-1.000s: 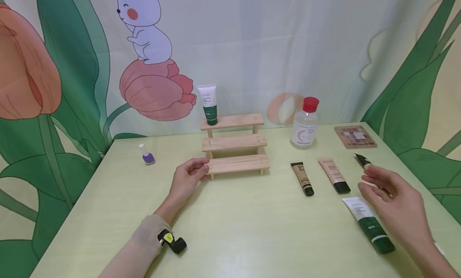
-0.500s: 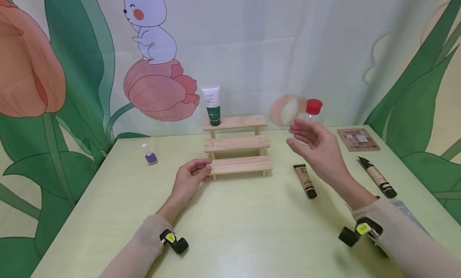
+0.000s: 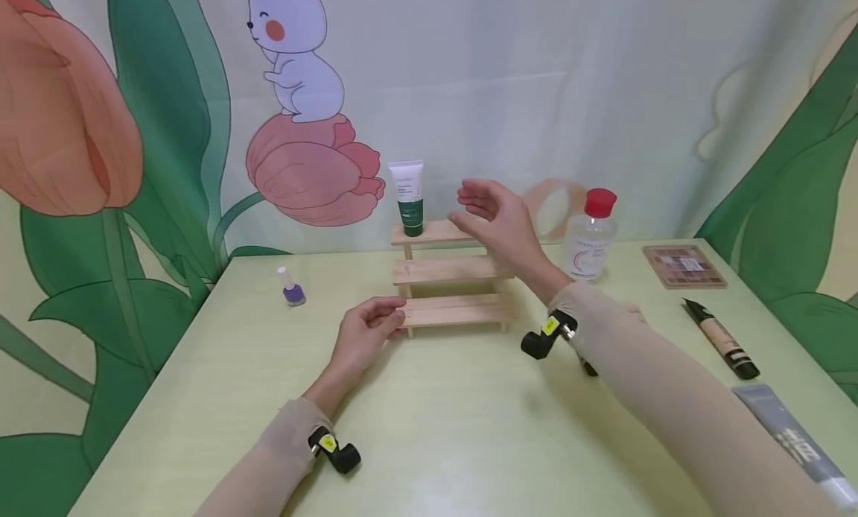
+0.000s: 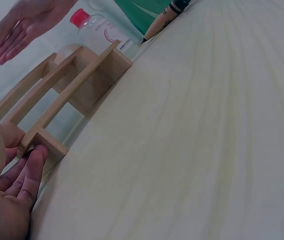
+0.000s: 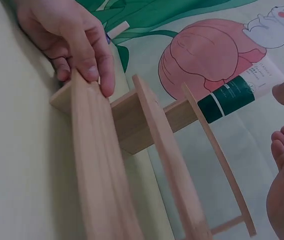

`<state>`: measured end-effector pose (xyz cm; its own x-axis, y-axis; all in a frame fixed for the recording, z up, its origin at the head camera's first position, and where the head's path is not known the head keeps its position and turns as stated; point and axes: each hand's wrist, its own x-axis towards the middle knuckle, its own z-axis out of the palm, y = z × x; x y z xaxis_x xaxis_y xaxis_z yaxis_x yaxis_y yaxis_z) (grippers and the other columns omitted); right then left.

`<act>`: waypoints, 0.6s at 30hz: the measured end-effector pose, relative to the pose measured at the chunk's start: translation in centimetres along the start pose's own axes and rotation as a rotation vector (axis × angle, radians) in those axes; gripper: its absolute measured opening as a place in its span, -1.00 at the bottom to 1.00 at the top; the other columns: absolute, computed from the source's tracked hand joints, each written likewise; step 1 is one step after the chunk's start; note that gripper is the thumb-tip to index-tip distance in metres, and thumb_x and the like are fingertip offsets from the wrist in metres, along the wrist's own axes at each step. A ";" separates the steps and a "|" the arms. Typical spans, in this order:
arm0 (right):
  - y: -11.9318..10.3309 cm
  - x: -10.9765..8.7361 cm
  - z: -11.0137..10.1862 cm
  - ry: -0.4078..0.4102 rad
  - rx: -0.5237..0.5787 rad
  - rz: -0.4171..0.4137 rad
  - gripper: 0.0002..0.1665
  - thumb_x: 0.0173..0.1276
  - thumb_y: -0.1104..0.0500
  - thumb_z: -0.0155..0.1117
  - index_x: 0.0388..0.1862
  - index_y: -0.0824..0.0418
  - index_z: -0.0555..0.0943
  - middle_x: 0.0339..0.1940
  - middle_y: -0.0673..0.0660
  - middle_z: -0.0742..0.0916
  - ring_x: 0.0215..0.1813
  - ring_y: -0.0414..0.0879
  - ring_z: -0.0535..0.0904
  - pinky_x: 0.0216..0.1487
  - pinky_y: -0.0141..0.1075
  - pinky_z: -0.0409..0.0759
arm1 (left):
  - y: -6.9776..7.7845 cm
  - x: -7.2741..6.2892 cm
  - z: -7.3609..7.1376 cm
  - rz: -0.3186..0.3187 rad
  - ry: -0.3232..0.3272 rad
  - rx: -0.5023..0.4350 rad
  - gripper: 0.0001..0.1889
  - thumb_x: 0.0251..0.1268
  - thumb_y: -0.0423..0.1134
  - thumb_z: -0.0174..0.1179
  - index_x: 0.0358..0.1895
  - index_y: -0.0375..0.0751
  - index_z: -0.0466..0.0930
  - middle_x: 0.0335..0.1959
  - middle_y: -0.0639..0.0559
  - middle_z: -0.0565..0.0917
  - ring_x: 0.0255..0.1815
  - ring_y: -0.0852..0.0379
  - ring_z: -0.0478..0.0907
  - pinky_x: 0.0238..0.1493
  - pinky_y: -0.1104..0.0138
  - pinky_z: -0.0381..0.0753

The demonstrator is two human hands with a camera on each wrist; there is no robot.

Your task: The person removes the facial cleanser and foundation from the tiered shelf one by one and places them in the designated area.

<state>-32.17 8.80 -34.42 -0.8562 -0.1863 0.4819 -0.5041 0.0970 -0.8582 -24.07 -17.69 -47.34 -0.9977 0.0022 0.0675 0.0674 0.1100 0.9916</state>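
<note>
A three-step wooden stand (image 3: 445, 310) stands on the table. My left hand (image 3: 358, 338) pinches the left end of its lowest step, thumb on top; in the left wrist view the fingers (image 4: 31, 172) curl beneath that end. On the top step, at its left end, a white and green squeeze tube (image 3: 410, 197) stands upright on its cap. To the right of this tube my right hand (image 3: 499, 223) hovers with nothing in it, its fingers loosely bent. In the right wrist view, a gap shows between that hand and the squeeze tube (image 5: 232, 97).
Left of the stand is a purple nail polish bottle (image 3: 293, 292). To the right are a clear bottle with a red cap (image 3: 588, 241), a flat makeup palette (image 3: 685, 267), a beige and black tube (image 3: 724, 342) and a grey tube (image 3: 794, 442). My right sleeve covers other tubes.
My right hand has swept left, from above the tubes at the table's right side to the stand's top step. My left hand keeps its hold on the stand. The head view has turned slightly left.
</note>
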 end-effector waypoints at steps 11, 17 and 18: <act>1.2 3.5 3.7 -0.041 0.030 0.069 -0.33 0.53 0.28 0.55 0.52 0.42 0.55 0.40 0.39 0.71 0.45 0.22 0.65 0.54 -0.14 0.63 | -0.2 0.0 -0.1 0.003 0.007 0.004 -0.77 0.61 -0.38 0.37 0.21 -0.25 0.82 0.04 -0.22 0.80 -0.09 0.13 0.77 -0.06 0.40 0.85; 1.3 3.9 5.2 -0.049 0.025 0.093 -0.44 0.57 0.26 0.52 0.47 0.32 0.63 0.31 0.24 0.80 0.34 0.07 0.73 0.44 -0.19 0.69 | -0.1 -0.1 -0.1 0.007 0.006 0.009 -0.77 0.61 -0.39 0.37 0.20 -0.23 0.82 0.04 -0.21 0.81 -0.08 0.12 0.77 -0.07 0.39 0.85; 1.4 4.0 5.4 -0.051 0.027 0.094 -0.45 0.57 0.26 0.52 0.46 0.31 0.63 0.30 0.24 0.80 0.33 0.06 0.74 0.44 -0.18 0.69 | -0.1 -0.1 -0.2 0.008 0.006 0.006 -0.77 0.61 -0.39 0.37 0.20 -0.24 0.82 0.04 -0.21 0.81 -0.09 0.12 0.77 -0.07 0.39 0.86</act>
<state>-35.66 2.91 -34.62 -0.8924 -0.2270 0.3899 -0.4179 0.0899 -0.9040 -23.96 -17.86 -47.43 -0.9971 -0.0030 0.0762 0.0753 0.1164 0.9903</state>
